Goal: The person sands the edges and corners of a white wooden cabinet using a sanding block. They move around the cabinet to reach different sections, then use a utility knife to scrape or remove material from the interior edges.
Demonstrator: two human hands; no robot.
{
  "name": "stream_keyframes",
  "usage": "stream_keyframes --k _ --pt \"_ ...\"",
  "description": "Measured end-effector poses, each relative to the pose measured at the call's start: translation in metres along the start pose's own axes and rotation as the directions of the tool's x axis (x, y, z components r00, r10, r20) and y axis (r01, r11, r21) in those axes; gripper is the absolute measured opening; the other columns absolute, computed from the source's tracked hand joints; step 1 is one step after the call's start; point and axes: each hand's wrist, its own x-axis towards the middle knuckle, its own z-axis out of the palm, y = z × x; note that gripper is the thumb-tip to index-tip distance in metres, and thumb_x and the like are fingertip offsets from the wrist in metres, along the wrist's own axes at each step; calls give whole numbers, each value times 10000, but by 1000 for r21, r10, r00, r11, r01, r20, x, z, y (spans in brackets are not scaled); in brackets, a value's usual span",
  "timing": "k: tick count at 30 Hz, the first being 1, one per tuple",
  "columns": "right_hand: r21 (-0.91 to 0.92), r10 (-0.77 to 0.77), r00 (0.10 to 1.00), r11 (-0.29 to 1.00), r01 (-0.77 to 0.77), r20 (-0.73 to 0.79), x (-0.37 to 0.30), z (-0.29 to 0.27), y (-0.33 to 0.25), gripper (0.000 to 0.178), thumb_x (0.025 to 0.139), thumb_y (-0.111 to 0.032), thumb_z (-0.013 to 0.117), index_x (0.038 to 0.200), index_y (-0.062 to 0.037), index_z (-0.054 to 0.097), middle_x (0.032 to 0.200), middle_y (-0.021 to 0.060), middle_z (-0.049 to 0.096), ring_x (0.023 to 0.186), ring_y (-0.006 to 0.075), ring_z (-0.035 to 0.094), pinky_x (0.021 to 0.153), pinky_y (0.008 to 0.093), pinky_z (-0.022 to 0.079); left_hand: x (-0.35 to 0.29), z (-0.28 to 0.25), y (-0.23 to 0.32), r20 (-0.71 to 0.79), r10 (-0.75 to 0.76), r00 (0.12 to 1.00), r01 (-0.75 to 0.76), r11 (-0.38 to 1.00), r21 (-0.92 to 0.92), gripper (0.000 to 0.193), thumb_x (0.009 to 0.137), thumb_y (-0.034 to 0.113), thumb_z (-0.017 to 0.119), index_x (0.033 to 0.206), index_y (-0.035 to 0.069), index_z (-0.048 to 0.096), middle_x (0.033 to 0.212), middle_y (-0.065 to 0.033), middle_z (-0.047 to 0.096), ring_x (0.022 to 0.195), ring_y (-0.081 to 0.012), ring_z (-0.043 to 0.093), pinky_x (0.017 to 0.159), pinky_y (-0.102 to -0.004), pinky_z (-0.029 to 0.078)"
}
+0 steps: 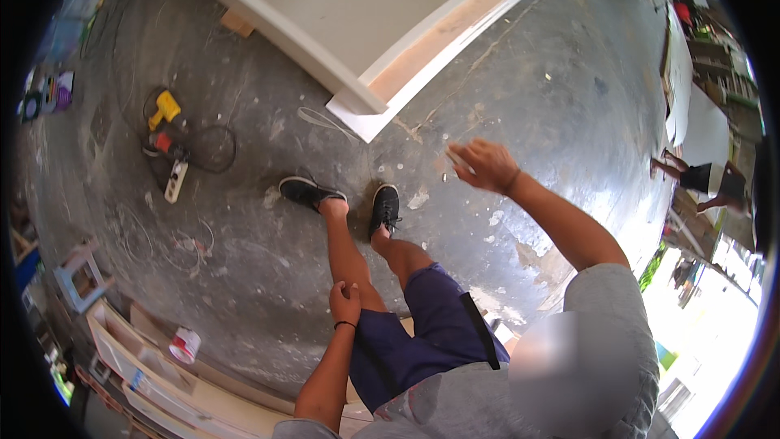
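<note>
My right hand [486, 164] is raised over the concrete floor, right of the near corner of a large pale box-like wooden piece [341, 85]. Thumb and fingers point left with a gap between them, and I make out nothing held. Beside my bare leg, just above the hem of the blue shorts [378, 354], rests my left hand [345, 306]. Its fingers are loosely bent and a little apart, with nothing visible in them. A white sheet [370, 126] shows under the box's corner. Near that corner a thin loop of cord [321, 120] lies on the floor.
On the left floor are a yellow power tool [165, 108], a white power strip [174, 181] and coiled dark cable [219, 150]. A long wooden frame [154, 370] with a red-and-white can [185, 345] stands at lower left. Far right, another person [707, 179] is near leaning boards [705, 126].
</note>
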Motion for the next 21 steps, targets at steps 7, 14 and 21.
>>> stream_keyframes --k 7,14,21 --pt "109 642 637 663 -741 426 -191 13 -46 558 914 -401 553 1391 -155 403 946 237 632 844 429 634 736 532 511 54 -26 220 -273 819 504 -771 569 284 445 883 183 637 1259 -21 512 1259 -219 546 1277 -444 431 1070 -532 330" --pt "132 692 264 238 -962 672 -348 60 -133 582 903 -428 519 1386 -120 415 974 282 670 913 467 645 828 557 494 148 -45 465 -45 974 220 -798 206 567 522 830 211 670 1270 -17 504 1232 -208 566 1206 -378 512 1020 -460 420" --pt "252 794 124 -38 -967 595 -429 107 -217 529 842 -364 621 1260 -51 529 773 170 667 751 375 659 683 482 507 191 -29 459 6 889 457 -663 336 669 309 807 252 697 1027 65 586 1051 -127 617 937 -335 617 784 -448 510"
